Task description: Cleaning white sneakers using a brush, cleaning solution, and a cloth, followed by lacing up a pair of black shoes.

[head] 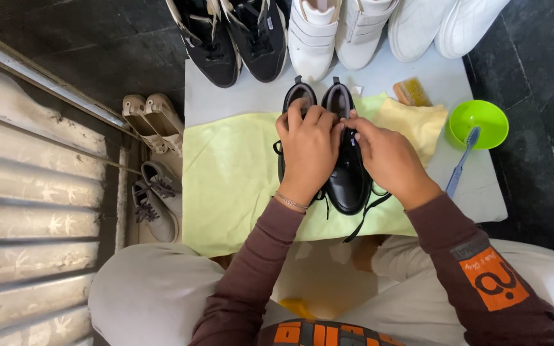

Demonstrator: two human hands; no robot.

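Pair of glossy black leather shoes (347,176) side by side on pale yellow cloth (232,179) over white bench (482,192). Left hand (309,150) curled over left shoe, gripping upper. Right hand (386,157) pinching lace area of right shoe. Judged step: lace handling; next move calls for fine fingertip pull. Green bowl (482,122) with blue toothbrush (461,163) near right.

White board (379,83) lay on dark floor (533,160); pale yellow-green cloth (232,179) spread across its middle — pair of black shoes (347,173) stood on cloth; second yellow cloth (418,122) crumpled at right; along far edge — black sneakers (232,38), white strapped shoes (335,35), white sneakers (444,22); small brush (411,91), green bowl (479,122), blue toothbrush (461,163) at right; beige shoes (152,118), grey laced shoes (155,198) on floor at left.
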